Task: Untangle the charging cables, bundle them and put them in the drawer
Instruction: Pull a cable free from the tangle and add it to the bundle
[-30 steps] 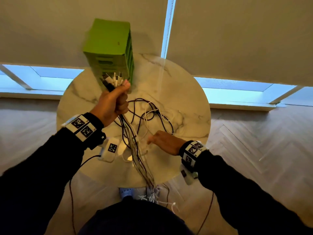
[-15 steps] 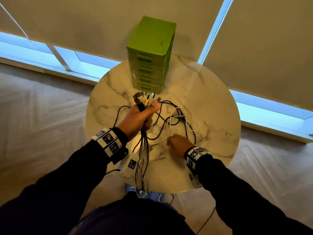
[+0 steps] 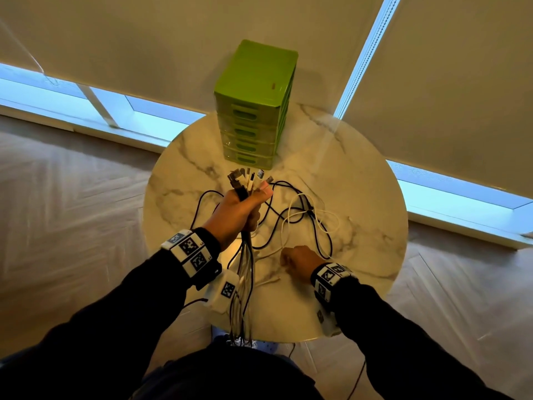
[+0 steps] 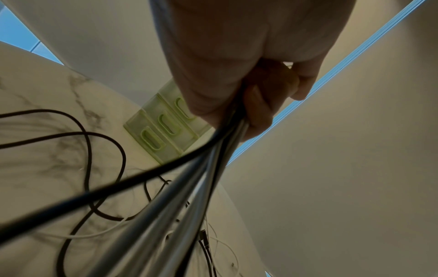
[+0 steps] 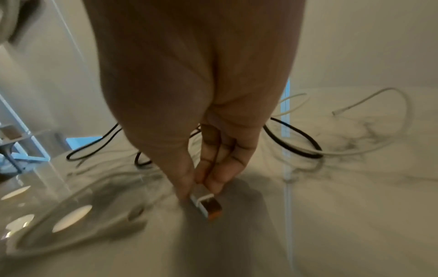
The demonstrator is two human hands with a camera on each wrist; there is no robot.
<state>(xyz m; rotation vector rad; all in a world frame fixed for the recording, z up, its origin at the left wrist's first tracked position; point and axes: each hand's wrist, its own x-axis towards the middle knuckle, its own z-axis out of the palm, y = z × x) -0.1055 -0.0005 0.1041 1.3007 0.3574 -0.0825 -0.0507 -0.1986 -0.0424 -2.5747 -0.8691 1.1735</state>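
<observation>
The charging cables (image 3: 245, 255) run through my left hand (image 3: 240, 210), fingers (image 4: 257, 112) curled tight round the bunch, plug ends (image 3: 248, 179) sticking up above my fist while the strands hang past the desk (image 3: 375, 197) edge. Loose black and white loops (image 3: 302, 215) lie on the marble. My right hand (image 3: 297, 259) is low over the desk, fingers (image 5: 218, 168) pinching one USB plug (image 5: 207, 205). The green drawer unit (image 3: 255, 105) stands at the far edge, drawers closed.

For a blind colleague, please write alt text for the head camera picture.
The left hand grips a bunch of black and white charging cables above a round marble table, plugs upward. The right hand rests near loose cables; a green plastic drawer unit stands behind.
</observation>
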